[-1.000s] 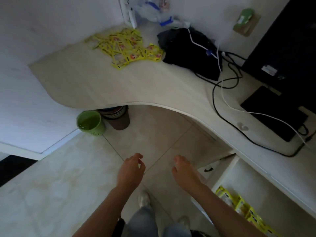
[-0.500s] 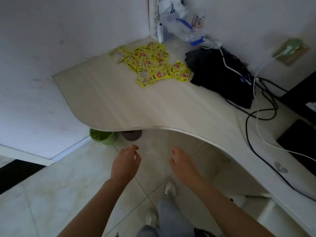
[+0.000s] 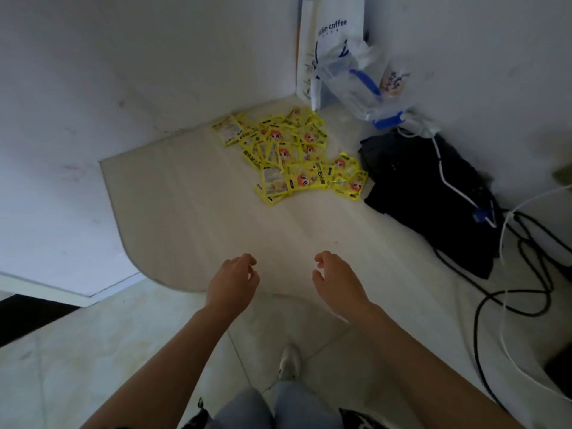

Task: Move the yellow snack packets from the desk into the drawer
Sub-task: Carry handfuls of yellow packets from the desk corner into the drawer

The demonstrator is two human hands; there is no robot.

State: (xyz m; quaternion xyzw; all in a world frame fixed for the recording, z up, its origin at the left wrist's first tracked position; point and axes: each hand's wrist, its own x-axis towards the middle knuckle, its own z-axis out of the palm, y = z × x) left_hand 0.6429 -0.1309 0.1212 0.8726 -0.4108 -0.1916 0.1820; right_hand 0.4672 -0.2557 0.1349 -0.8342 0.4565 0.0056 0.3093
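Note:
A heap of several yellow snack packets (image 3: 288, 153) lies on the pale desk (image 3: 198, 212) near its back corner. My left hand (image 3: 232, 281) hovers over the desk's front edge, fingers loosely curled, holding nothing. My right hand (image 3: 337, 278) is level with it to the right, also empty with fingers apart. Both hands are well short of the packets. The drawer is out of view.
A black bag (image 3: 427, 193) lies right of the packets, with black and white cables (image 3: 507, 274) trailing off it. A white paper coffee bag (image 3: 334, 48) and a clear plastic bag (image 3: 368, 85) stand in the corner. Walls close the desk at left and back.
The view has swung left and closer to the desk corner; the drawer and green bin have left the frame. Both empty hands have risen from over the floor to the desk's front edge.

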